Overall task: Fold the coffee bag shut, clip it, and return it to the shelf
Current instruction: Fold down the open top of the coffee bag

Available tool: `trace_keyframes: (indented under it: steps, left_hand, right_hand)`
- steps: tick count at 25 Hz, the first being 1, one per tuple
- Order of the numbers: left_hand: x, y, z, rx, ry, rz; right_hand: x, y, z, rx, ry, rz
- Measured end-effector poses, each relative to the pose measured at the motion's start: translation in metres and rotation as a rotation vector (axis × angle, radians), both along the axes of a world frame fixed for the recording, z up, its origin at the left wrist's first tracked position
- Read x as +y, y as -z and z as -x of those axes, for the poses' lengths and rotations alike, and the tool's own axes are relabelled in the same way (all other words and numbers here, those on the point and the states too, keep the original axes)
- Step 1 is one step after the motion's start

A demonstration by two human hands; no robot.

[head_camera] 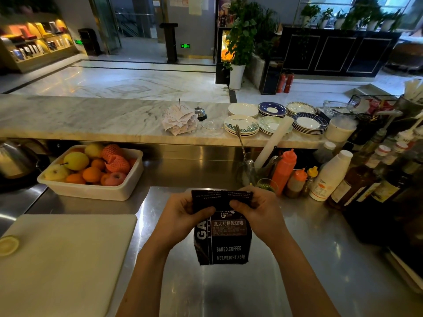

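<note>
A black coffee bag (223,243) with white lettering stands upright on the steel counter (229,291), right in front of me. Its top flap is bent over toward me. My left hand (183,213) pinches the left end of that flap, thumb on the front. On the other end my right hand (258,211) grips the same way. No clip shows anywhere in view, and no shelf for the bag can be made out.
A white cutting board (68,255) lies at the left with a lemon slice (8,245) on it. Behind it stands a white fruit tub (91,191). Sauce and syrup bottles (329,177) crowd the right side. Stacked plates (242,126) sit on the marble ledge.
</note>
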State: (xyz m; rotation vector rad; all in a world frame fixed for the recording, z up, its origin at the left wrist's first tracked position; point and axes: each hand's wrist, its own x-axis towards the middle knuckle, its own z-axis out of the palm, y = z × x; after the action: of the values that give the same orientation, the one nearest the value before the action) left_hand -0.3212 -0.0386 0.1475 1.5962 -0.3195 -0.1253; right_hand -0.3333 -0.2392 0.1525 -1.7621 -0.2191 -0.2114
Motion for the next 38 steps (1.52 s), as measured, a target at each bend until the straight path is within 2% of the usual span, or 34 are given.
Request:
trace_keyframes:
  steps: [4,9,13,16,20,22,29,33,34,36,38]
  left_hand:
    - [-0.003,-0.004,-0.002,-0.042,-0.047,0.025]
    - [0.003,0.008,-0.005,-0.026,-0.077,0.036]
    - [0.013,0.027,-0.007,-0.016,-0.081,-0.058]
    - [0.022,0.044,-0.003,-0.013,-0.094,-0.154]
    - [0.045,0.062,-0.008,0.005,0.034,-0.370]
    - [0.056,0.070,-0.009,0.029,0.052,-0.402]
    - [0.086,0.109,-0.001,0.098,-0.071,-0.357]
    - [0.113,0.130,0.002,0.109,-0.139,-0.329]
    - [0.117,0.134,0.005,0.112,-0.142,-0.320]
    - [0.125,0.143,0.010,0.141,-0.156,-0.318]
    - [0.129,0.150,0.015,0.168,-0.195,-0.296]
  right_hand:
    - [0.001,0.010,0.002,0.009,0.025,0.025]
    - [0.003,0.004,0.000,0.058,-0.079,0.025]
    - [0.015,0.015,-0.007,-0.010,-0.004,0.256]
    - [0.028,0.039,-0.007,-0.012,0.043,0.284]
    - [0.043,0.067,-0.003,0.034,0.073,0.316]
    - [0.051,0.078,-0.002,0.059,0.074,0.321]
    - [0.089,0.101,0.002,0.162,0.083,0.237]
    - [0.114,0.108,0.000,0.286,-0.026,0.303]
    - [0.114,0.104,0.000,0.332,-0.080,0.281]
    - [0.112,0.097,-0.011,0.455,-0.142,0.115]
    - [0.110,0.097,-0.033,0.479,-0.102,0.074]
